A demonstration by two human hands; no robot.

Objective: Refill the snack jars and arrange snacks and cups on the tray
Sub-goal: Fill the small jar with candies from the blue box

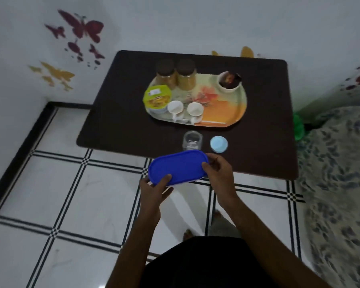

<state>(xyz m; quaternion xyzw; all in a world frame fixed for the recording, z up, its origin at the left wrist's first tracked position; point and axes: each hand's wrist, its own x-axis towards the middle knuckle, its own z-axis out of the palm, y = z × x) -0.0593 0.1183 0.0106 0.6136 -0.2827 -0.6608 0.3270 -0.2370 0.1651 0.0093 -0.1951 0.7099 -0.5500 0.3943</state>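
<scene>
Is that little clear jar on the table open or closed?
Open: the clear jar has no lid, and a light blue lid lies beside it.

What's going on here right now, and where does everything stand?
A person holds a blue-lidded oval container in both hands, the left hand at its near end and the right hand at its far end, over the near edge of the dark table. A small clear jar stands open there, its light blue lid beside it. The tray carries two brown-lidded jars, two white cups, a sealed snack cup and a bowl.
</scene>
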